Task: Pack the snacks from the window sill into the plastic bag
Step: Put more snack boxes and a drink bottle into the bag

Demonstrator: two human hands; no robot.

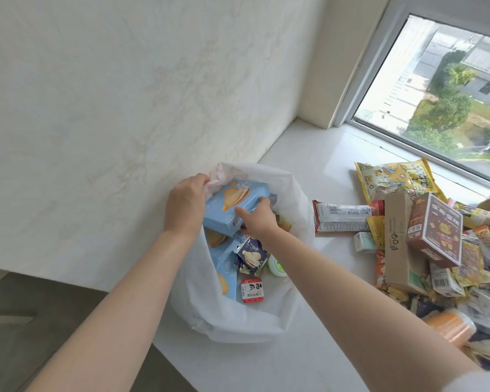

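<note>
Holding the plastic bag (280, 315) open at its 10 o'clock rim, the left hand (186, 205) pinches the white film. Bag sits at the window sill (309, 154) edge, the wall (125, 94) close at 9 o'clock; bare sill lies at 12 o'clock. The right hand (259, 219) has its grip closed on a pale blue box (232, 206), tilted above the bag mouth. Inside lie blue packets and a small red pack (252, 290). At 3 o'clock the snack pile (425, 239) remains on the sill.

red packet (252, 290) "西瓜" (two characters), other print blurred
</note>
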